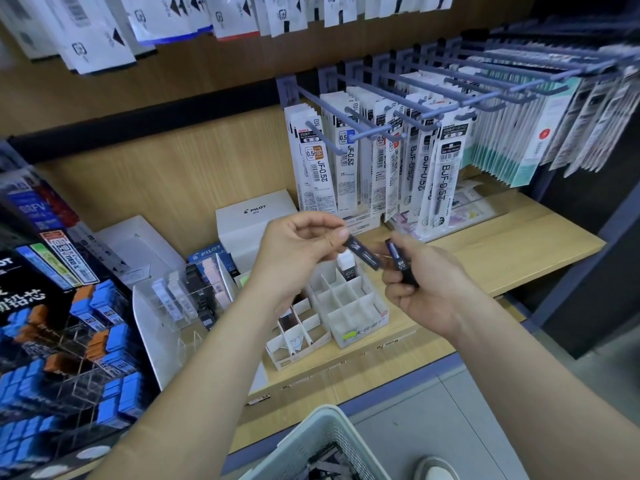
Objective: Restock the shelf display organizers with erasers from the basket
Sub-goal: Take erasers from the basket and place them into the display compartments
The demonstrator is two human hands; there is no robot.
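Left hand [301, 252] pinches a slim dark rectangular case [365, 255]. Right hand [429, 289] grips a second dark case marked "0.5" [403, 269]. Both are above the white gridded cardboard organizer [353, 308]. Behind it are a white "PILOT" box [256, 216] and hanging "JF-0.5" refill packs [320, 168]. The grey plastic basket [311, 441] sits below.

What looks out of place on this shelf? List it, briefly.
The front cardboard organizer looks worn: its dividers are bent and uneven. The white organizer beside it holds just one eraser, and its other visible cells look empty.
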